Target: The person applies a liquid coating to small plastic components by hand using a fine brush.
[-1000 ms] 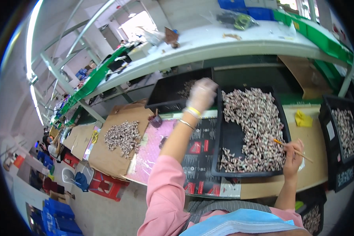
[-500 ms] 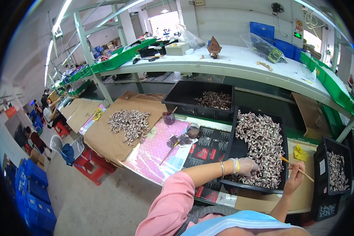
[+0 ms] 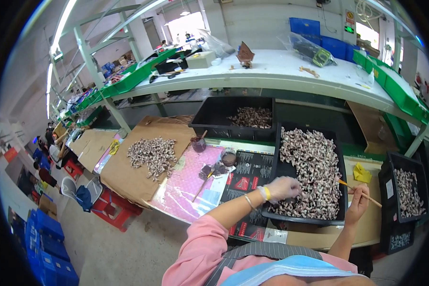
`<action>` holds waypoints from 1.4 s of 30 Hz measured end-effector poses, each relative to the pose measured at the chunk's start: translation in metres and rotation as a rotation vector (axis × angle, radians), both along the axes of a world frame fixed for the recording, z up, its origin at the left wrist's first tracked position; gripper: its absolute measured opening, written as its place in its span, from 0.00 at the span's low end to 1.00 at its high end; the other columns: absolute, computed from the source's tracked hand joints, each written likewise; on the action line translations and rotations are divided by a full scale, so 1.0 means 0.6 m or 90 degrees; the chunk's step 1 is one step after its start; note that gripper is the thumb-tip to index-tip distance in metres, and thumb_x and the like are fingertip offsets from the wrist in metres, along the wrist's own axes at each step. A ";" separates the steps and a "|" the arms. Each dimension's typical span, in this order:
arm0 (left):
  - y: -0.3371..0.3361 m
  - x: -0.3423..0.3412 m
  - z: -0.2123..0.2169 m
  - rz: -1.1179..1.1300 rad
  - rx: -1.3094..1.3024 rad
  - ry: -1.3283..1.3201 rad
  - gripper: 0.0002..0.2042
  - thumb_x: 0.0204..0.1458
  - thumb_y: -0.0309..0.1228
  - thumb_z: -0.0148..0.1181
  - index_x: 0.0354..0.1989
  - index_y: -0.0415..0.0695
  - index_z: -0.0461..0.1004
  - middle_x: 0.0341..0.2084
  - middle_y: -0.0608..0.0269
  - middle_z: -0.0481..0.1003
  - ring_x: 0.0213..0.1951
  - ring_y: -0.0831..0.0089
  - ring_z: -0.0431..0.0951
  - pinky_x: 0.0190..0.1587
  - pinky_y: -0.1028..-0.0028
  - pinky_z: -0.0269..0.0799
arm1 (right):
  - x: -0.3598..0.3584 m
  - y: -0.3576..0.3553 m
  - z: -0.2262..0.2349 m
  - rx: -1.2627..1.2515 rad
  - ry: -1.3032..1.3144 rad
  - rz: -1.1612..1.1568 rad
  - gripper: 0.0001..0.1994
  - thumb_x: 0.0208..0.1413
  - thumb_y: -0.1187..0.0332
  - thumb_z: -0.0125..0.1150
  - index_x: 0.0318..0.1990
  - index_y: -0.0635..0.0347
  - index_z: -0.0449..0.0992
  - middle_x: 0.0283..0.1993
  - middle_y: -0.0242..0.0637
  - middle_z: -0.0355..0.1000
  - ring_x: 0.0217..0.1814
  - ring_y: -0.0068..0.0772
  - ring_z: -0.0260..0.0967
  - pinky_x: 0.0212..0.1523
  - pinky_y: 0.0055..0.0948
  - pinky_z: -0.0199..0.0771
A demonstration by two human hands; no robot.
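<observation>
Presently we are holding our hands well apart, one at either side of a black tray (image 3: 285, 169); our left hand (image 3: 285, 188), palm down in a thin translucent glove, is hanging over the tray's lower left part with its fingers curling downward, and we cannot tell whether they are pinching anything; our right hand (image 3: 359, 199), bare, is clamping a slim wooden paintbrush (image 3: 348, 185) just beside the right rim, its bristle end pointing leftward. Small knobbly pieces (image 3: 314, 171), mottled white and dark reddish, are lying heaped in the tray, with smooth black plastic showing along its left side; more of the kind are forming a loose pile (image 3: 152, 156) on a creased brown sheet (image 3: 117, 174) at left. Between them we are seeing a glossy pinkish sheet (image 3: 190, 171), a dark-stained jar (image 3: 198, 144), a rounder jar (image 3: 228, 157) and a second brush (image 3: 204, 185); a second black tray (image 3: 214, 114) is standing behind, partly filled; a third black tray (image 3: 388, 174) is standing at right, near a crumpled yellow cloth (image 3: 362, 173); a long pale shelf (image 3: 271, 66) is spanning the space beyond, and our left forearm (image 3: 231, 214) is hiding part of a black printed board (image 3: 245, 167).
</observation>
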State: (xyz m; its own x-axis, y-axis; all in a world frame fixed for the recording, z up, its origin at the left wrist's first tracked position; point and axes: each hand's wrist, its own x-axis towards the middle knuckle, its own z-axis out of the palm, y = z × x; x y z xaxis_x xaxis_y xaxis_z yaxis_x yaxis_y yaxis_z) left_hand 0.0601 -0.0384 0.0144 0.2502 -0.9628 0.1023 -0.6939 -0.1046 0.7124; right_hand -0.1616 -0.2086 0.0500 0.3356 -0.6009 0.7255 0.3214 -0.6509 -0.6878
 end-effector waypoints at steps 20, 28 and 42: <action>0.045 -0.034 0.019 0.256 -0.161 0.591 0.07 0.53 0.23 0.58 0.40 0.36 0.73 0.32 0.64 0.76 0.33 0.80 0.75 0.38 0.80 0.74 | 0.095 0.045 -0.009 -0.142 0.144 0.186 0.06 0.61 0.67 0.50 0.37 0.57 0.70 0.28 0.29 0.70 0.32 0.28 0.65 0.56 0.38 0.54; 0.052 -0.039 0.021 0.265 -0.169 0.627 0.07 0.53 0.23 0.58 0.39 0.36 0.73 0.31 0.63 0.77 0.33 0.78 0.77 0.35 0.79 0.75 | 0.093 0.034 -0.004 -0.123 0.123 0.163 0.08 0.61 0.64 0.51 0.34 0.56 0.71 0.27 0.29 0.69 0.31 0.26 0.65 0.56 0.37 0.54; 0.049 -0.034 0.014 0.256 -0.229 0.794 0.07 0.54 0.26 0.58 0.38 0.39 0.69 0.32 0.56 0.77 0.35 0.73 0.79 0.36 0.76 0.76 | 0.091 0.026 -0.003 -0.154 0.182 0.058 0.04 0.59 0.67 0.54 0.33 0.55 0.72 0.28 0.27 0.70 0.32 0.27 0.67 0.53 0.35 0.55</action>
State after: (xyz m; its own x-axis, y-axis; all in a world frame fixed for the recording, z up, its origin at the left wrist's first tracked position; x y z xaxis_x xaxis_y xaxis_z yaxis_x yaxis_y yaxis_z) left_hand 0.0395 -0.0088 0.0228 0.6148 -0.7704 -0.1685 0.4616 0.1783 0.8690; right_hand -0.1070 -0.1930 0.0481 0.5891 -0.3818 0.7122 0.2031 -0.7831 -0.5878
